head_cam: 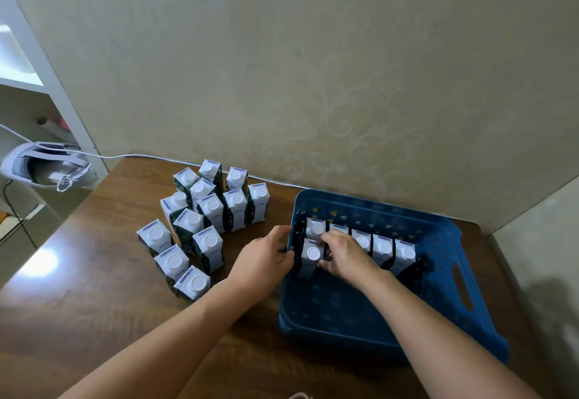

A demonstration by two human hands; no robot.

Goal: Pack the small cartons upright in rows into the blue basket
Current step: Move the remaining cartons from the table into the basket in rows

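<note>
Leftmost, a white shelf unit stands against the wall, with a white-and-grey shoe just beside the edge of the dark wood-grain counter; a white cable runs along the counter's far edge at the foot of the beige wall, whose paper bears a faint scroll pattern. Left of centre on the counter, a cluster of small cartons stands upright, white caps uppermost. The left hand grips the left rim of the blue basket, fingers curled over its edge. Inside the basket, a row of cartons stands upright along the far wall. The right hand pinches a single carton at the near left of that row, fingers curled round its top. At far right, the wall turns a corner behind the basket.
</note>
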